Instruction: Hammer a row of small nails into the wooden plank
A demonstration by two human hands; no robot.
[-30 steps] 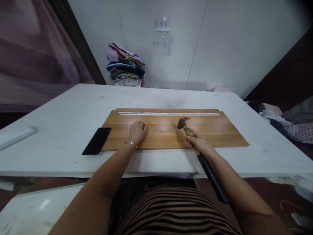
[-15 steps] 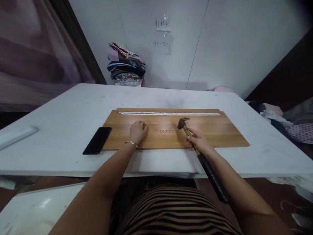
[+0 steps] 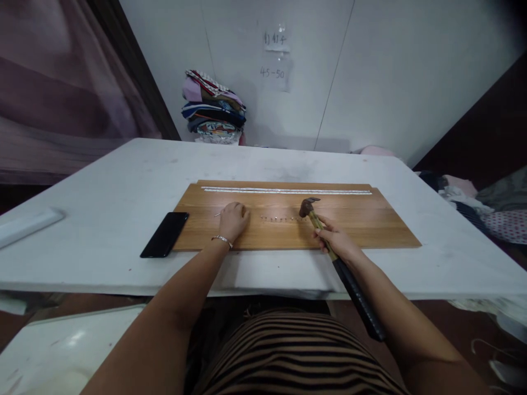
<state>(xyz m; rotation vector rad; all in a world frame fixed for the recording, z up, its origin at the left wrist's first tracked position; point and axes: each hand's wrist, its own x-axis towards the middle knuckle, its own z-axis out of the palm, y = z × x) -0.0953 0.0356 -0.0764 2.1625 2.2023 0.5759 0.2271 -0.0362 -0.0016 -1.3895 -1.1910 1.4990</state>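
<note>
My right hand is wrapped round the handle of a claw hammer, close below its head. The brown head is tilted over the right end of a row of small nails on the wooden board. My left hand rests on the board to the left of that row, its fingers curled and closed. Whatever those fingers may hold is hidden. A thin, pale, nail-like piece shows just left of this hand. Two white measuring strips lie along the far part of the board.
A black phone lies at the board's left edge, on the white table. Farther left is a white roll. Folded clothes are stacked against the wall, and more cloth lies beyond the right edge.
The whole view has shifted very slightly. Both hands, the hammer and the nails keep the same places on the board.
</note>
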